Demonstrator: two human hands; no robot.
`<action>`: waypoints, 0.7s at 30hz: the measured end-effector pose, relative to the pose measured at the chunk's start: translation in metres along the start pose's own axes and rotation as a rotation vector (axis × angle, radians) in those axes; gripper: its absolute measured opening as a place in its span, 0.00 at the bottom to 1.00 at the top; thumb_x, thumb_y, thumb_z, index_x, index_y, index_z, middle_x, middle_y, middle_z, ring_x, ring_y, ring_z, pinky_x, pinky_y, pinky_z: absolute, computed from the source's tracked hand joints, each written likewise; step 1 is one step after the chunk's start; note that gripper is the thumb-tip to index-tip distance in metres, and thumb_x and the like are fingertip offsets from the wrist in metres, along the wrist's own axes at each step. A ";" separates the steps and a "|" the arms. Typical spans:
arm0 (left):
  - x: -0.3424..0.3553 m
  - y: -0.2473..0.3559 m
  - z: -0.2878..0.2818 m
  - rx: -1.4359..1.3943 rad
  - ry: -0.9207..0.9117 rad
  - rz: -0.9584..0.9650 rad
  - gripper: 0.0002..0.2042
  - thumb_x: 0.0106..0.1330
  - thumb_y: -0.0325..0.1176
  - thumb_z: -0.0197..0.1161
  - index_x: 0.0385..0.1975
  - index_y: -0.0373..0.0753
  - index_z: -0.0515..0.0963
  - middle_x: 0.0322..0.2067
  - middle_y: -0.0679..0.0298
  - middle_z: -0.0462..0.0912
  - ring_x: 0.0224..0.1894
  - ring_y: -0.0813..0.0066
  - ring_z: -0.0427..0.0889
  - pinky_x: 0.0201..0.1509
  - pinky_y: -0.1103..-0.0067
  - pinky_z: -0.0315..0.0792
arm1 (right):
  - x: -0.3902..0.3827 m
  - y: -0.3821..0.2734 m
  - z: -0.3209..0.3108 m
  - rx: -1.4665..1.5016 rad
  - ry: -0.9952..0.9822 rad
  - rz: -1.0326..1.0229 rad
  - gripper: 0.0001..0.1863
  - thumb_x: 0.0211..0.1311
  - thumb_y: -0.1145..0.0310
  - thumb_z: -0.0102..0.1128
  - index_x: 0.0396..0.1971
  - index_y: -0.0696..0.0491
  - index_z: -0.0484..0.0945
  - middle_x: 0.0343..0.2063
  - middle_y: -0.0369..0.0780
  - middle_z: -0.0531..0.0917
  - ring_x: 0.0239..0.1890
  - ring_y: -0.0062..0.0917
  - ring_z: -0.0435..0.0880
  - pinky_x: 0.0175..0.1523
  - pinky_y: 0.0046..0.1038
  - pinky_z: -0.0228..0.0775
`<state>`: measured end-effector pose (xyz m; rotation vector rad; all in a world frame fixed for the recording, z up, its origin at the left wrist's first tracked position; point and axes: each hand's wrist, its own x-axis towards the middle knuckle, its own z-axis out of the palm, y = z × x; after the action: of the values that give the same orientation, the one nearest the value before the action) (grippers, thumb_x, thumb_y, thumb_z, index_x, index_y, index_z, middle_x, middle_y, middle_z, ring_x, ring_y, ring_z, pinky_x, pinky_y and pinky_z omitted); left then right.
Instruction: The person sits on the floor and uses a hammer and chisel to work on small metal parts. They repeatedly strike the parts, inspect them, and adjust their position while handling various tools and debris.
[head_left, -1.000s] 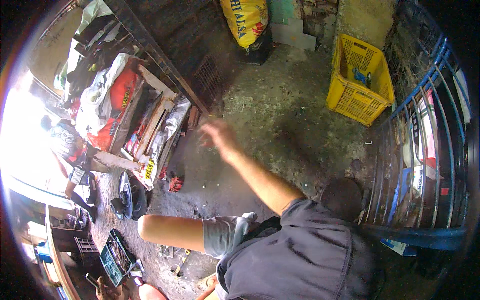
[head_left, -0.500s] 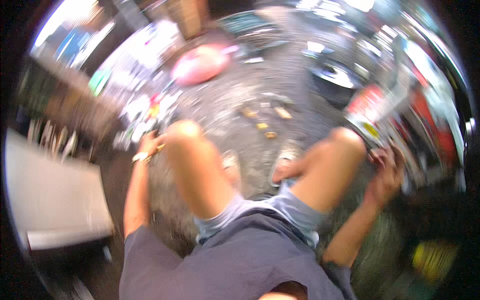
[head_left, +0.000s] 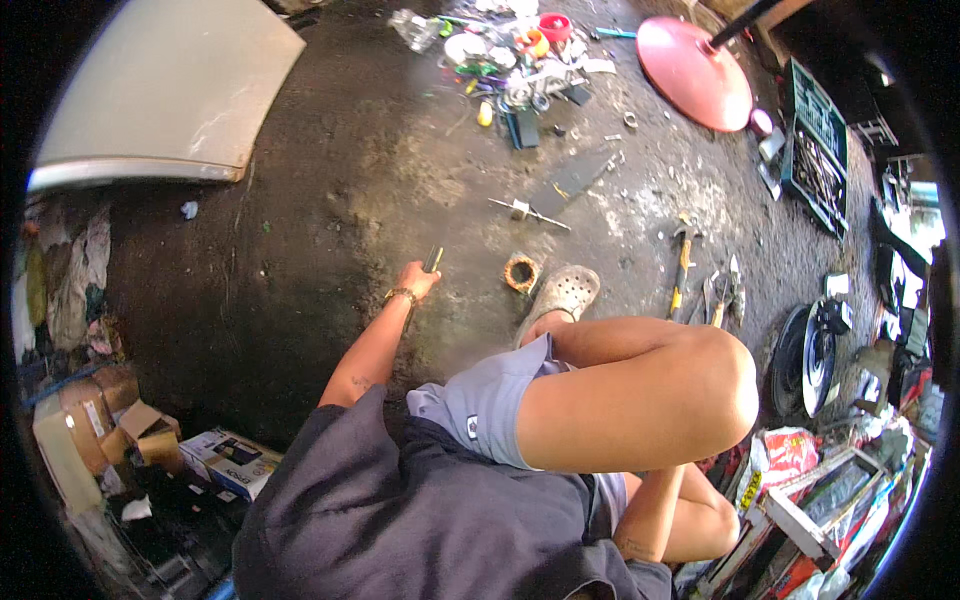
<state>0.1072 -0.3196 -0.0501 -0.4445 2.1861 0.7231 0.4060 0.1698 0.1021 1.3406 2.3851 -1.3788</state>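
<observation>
My left hand [head_left: 418, 281] is closed round a short yellow-and-dark tool [head_left: 434, 260], held out low over the floor; its exact kind is hard to make out. To the right of that hand lies a ring wound with copper wire [head_left: 508, 273], like a motor stator, close to my shoe [head_left: 568, 292]. A rotor on a thin shaft [head_left: 520, 210] rests beyond it. My right forearm [head_left: 649, 515] passes behind my raised leg, so the right hand is hidden. Past that leg lie a hammer with a yellow handle [head_left: 682, 265] and some pliers [head_left: 712, 295].
A teal toolbox [head_left: 797, 180] lies open at the far right, near a round red stand base [head_left: 680, 70]. Small clutter [head_left: 520, 85] is heaped at the back. Black round parts [head_left: 790, 360] stand at right, cardboard boxes [head_left: 110, 400] at left, below a pale panel [head_left: 170, 90].
The view has swung to the left and become sharp. My left hand, earlier beside my knee, is now out over bare floor. My right hand has gone out of sight behind my leg.
</observation>
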 end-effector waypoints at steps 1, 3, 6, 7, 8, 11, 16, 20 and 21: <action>0.003 -0.009 -0.005 0.023 0.041 -0.010 0.16 0.65 0.42 0.69 0.39 0.34 0.79 0.26 0.61 0.82 0.24 0.69 0.83 0.25 0.69 0.78 | 0.012 -0.002 0.030 -0.006 -0.088 0.031 0.19 0.71 0.62 0.59 0.56 0.58 0.76 0.41 0.41 0.84 0.37 0.31 0.84 0.40 0.30 0.77; 0.007 0.011 0.014 0.275 0.252 0.116 0.19 0.63 0.40 0.70 0.47 0.34 0.78 0.39 0.52 0.84 0.43 0.56 0.84 0.48 0.60 0.79 | 0.026 -0.001 0.063 -0.010 -0.164 0.106 0.20 0.71 0.62 0.60 0.56 0.58 0.76 0.41 0.42 0.84 0.38 0.32 0.84 0.41 0.31 0.77; -0.015 0.081 0.048 0.441 0.444 0.537 0.27 0.58 0.42 0.72 0.55 0.38 0.75 0.55 0.48 0.77 0.58 0.47 0.75 0.60 0.57 0.71 | 0.035 0.013 0.087 0.012 -0.206 0.234 0.21 0.70 0.61 0.61 0.57 0.57 0.76 0.43 0.44 0.84 0.39 0.33 0.84 0.43 0.33 0.77; -0.023 0.096 0.056 0.428 0.393 0.685 0.28 0.58 0.42 0.72 0.57 0.39 0.73 0.57 0.48 0.74 0.59 0.45 0.72 0.62 0.57 0.70 | 0.035 0.016 0.098 0.033 -0.226 0.271 0.21 0.70 0.61 0.61 0.57 0.57 0.76 0.43 0.44 0.84 0.40 0.34 0.84 0.44 0.33 0.77; -0.030 0.109 0.065 0.407 0.341 0.830 0.30 0.58 0.41 0.72 0.60 0.40 0.72 0.59 0.48 0.71 0.60 0.43 0.70 0.63 0.57 0.68 | 0.035 0.020 0.108 0.053 -0.244 0.303 0.22 0.69 0.61 0.61 0.57 0.57 0.76 0.43 0.44 0.84 0.40 0.35 0.84 0.45 0.34 0.77; -0.030 0.155 0.083 0.479 0.290 1.048 0.31 0.59 0.38 0.70 0.63 0.40 0.69 0.62 0.49 0.69 0.63 0.45 0.68 0.67 0.55 0.64 | 0.033 0.029 0.128 0.119 -0.271 0.380 0.23 0.68 0.60 0.62 0.58 0.56 0.76 0.44 0.46 0.84 0.41 0.36 0.84 0.47 0.35 0.77; 0.027 0.190 0.091 0.794 0.494 0.923 0.21 0.66 0.31 0.54 0.60 0.42 0.72 0.63 0.49 0.71 0.66 0.47 0.69 0.62 0.48 0.67 | 0.029 0.029 0.158 0.227 -0.297 0.416 0.24 0.67 0.59 0.64 0.59 0.55 0.76 0.46 0.48 0.84 0.44 0.39 0.85 0.50 0.38 0.77; 0.049 0.192 0.081 0.794 0.225 0.904 0.17 0.60 0.29 0.65 0.50 0.43 0.76 0.50 0.56 0.76 0.54 0.50 0.77 0.52 0.54 0.75 | 0.040 -0.001 0.148 0.012 -0.251 0.184 0.27 0.64 0.61 0.65 0.62 0.51 0.74 0.54 0.52 0.79 0.52 0.42 0.82 0.57 0.39 0.74; 0.037 0.197 0.083 0.832 0.200 0.931 0.20 0.57 0.29 0.68 0.51 0.44 0.76 0.52 0.58 0.75 0.55 0.52 0.76 0.53 0.56 0.74 | 0.043 -0.024 0.142 -0.082 -0.145 0.066 0.28 0.63 0.62 0.66 0.62 0.51 0.73 0.56 0.52 0.78 0.55 0.42 0.80 0.58 0.40 0.74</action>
<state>0.0283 -0.1178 -0.0532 1.0110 2.5930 0.1344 0.3148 0.0883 0.0144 1.2414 2.2575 -1.2991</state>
